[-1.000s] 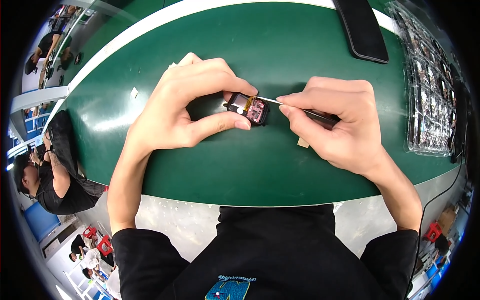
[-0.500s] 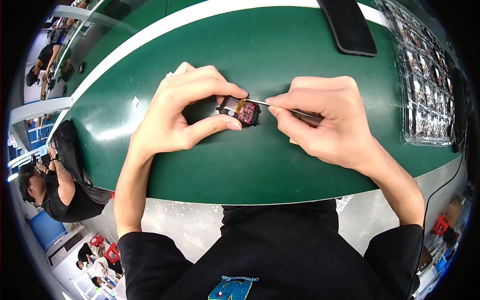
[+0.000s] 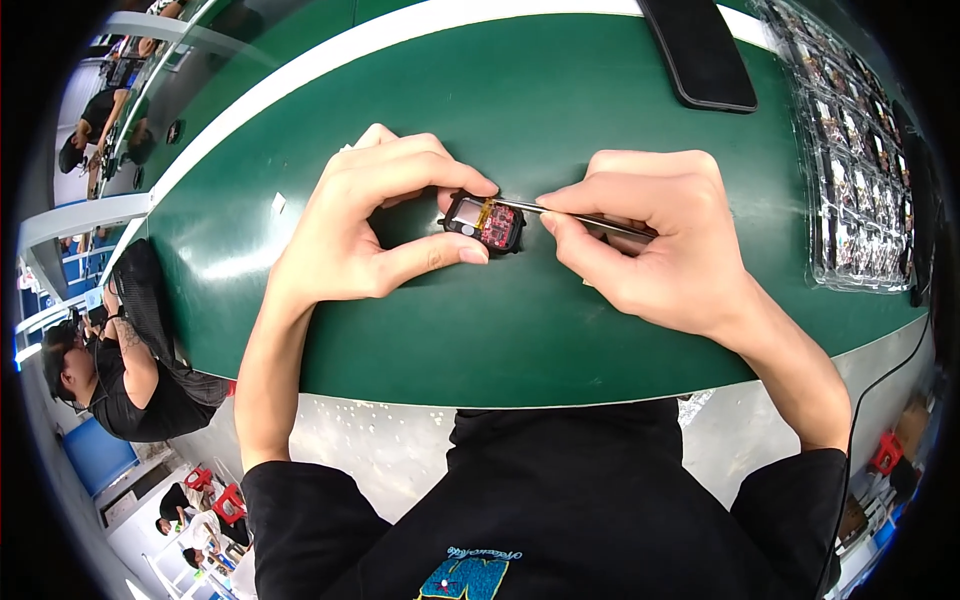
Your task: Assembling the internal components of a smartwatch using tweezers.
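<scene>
On the green table lies a small black smartwatch-like casing, its inside facing up with a red circuit board, yellow tape and a silvery part showing. My left hand steadies it from the left, thumb at the near edge and fingers at the far edge. In my right hand a pair of slim metal tweezers is pinched between thumb and fingers. Their tip reaches the far edge of the casing by the yellow tape, close to my left fingertips. Whether the tip grips anything is too small to tell.
Clear plastic trays full of small parts stand at the right edge of the table. A black phone-like slab lies at the far right. One small white scrap sits left of my hand. Other people are off to the left.
The whole view has shifted slightly. My hands, the casing and the tweezers keep nearly the same places relative to one another.
</scene>
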Available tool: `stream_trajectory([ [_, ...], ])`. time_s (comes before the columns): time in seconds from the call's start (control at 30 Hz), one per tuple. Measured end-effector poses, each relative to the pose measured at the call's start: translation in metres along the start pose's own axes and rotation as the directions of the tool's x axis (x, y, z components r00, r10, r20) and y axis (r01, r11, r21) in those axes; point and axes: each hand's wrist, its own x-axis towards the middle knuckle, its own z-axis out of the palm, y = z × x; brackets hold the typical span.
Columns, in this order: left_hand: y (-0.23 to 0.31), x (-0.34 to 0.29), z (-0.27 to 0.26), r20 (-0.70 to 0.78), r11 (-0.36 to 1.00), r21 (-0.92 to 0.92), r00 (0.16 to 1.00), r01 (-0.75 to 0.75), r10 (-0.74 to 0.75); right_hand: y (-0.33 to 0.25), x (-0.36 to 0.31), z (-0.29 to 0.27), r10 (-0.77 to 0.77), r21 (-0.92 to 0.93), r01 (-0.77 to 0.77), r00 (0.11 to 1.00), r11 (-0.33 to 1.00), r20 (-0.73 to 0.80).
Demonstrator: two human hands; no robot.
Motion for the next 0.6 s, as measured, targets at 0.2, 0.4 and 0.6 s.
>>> stream_trajectory([
  [0.2, -0.0022, -0.0017, 0.0, -0.013, 1.0, -0.016, 1.0, -0.011, 0.01, 0.0023, -0.0005, 0.0023, 0.03, 0.041, -0.03, 0.999, 0.999, -0.01],
  [0.4, -0.0032, 0.0002, 0.0009, -0.031, 0.999, -0.018, 0.999, -0.029, 0.028, 0.0053, 0.0006, 0.0023, -0.044, 0.029, 0.045, 0.999, 0.999, -0.024],
  [0.6, -0.002, -0.0013, 0.0027, -0.034, 0.999, -0.041, 0.999, -0.032, 0.03, 0.0022, -0.0025, 0.0032, -0.084, -0.059, 0.081, 0.995, 0.995, -0.046],
])
